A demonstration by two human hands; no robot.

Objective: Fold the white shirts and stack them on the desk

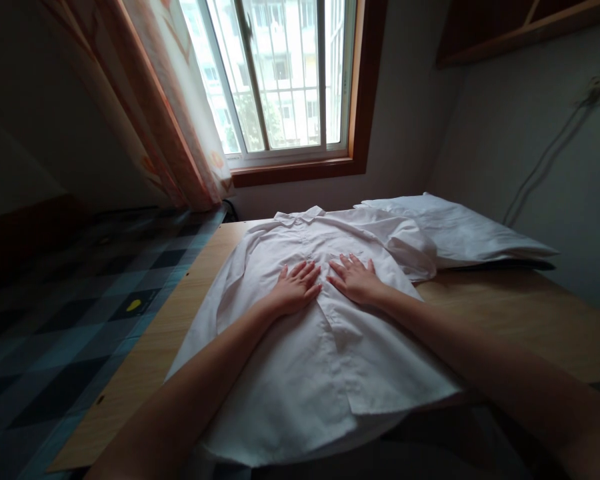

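A white button-up shirt [280, 373] lies front side up on a wooden board, its collar toward the window and its hem hanging over the near edge. My left hand [296, 287] rests flat on the chest of the shirt, left of the button placket, fingers stretched out. Just right of the placket, my right hand [355, 277] also presses flat on the cloth with its fingers spread. Neither hand grasps anything. Small wrinkles run through the fabric around both hands. One sleeve lies bunched at the right; the other runs down the left side.
Folded white cloth [470, 227] is piled at the board's far right, on something dark. The wooden board [485, 313] borders a bed with a checked cover [75, 313] on the left. Behind are a window [285, 80], a curtain [165, 100] and a wall cable [545, 160].
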